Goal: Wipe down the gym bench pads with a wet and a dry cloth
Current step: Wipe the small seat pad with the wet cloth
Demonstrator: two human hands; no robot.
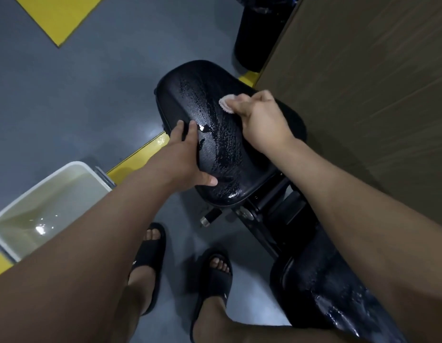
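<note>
Wiping the seat pad (224, 154): the right hand (262, 120) is pinching a small pale cloth (227, 102), bunched under curled fingers, and pressing it on the pad's far right part. The left hand (187, 157) is lying spread on the pad's left edge, thumb on top and fingers reaching along the rim; it is bracing rather than gripping. The seat pad is sitting tilted between both arms and is carrying beads and streaks of water across most of its top surface. The back pad (338, 293), at lower right, is also glistening wet.

Risks, as judged:
- Water is pooling near the left fingers and could run off the tilted pad onto the floor. The feet are standing just beside it in open slides (148, 256), so a slip looks possible.
- The cloth is covering little area while bunched, so patches or streaks may get missed.
- A soaked cloth would only be pushing water about, not lifting it.

Counts:
- Cloths: one in view; a second is not showing.
- Pads: two.
- Hands: two.
- Basin (36, 188) with murky water: one, at the left, well apart from the pad.
- Slides: two.
- Dark bin (257, 33): one, beyond the pad.
</note>
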